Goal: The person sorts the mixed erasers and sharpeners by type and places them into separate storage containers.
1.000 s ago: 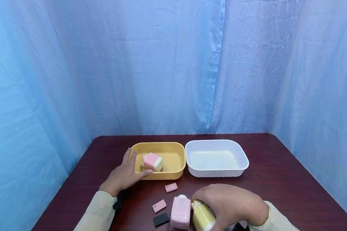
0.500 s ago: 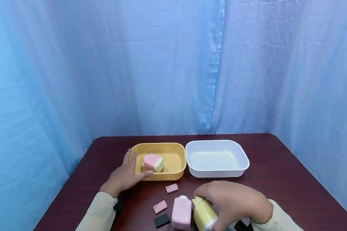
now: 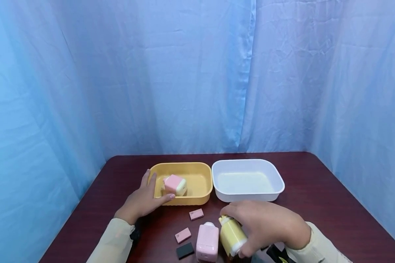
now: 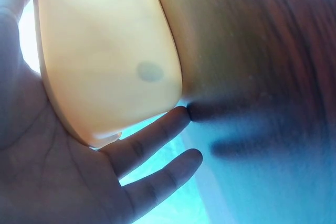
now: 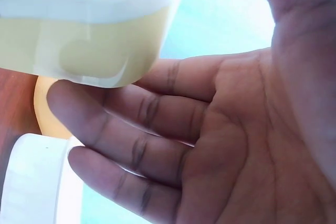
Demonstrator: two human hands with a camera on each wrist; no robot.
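The right hand [image 3: 266, 223] holds the yellow-and-white container [image 3: 232, 235] between thumb and fingers, toward the worktop's [image 3: 316, 197] near edge; over the last second it has shifted slightly toward the far edge, which suggests lifting has begun. The left hand [image 3: 141, 201], apart from it, fingers spread, touches the yellow tray [image 3: 204, 199], probably steadying it.

2 hands [image 3: 143, 201] [image 3: 263, 223], 2 trays [image 3: 199, 182] [image 3: 247, 182], 3 bottle-shaped items [image 3: 175, 185] [image 3: 207, 241] [image 3: 232, 235], 2 small pink blocks [image 3: 196, 214] [image 3: 183, 235], 1 dark block [image 3: 185, 251], 1 table [image 3: 316, 204]
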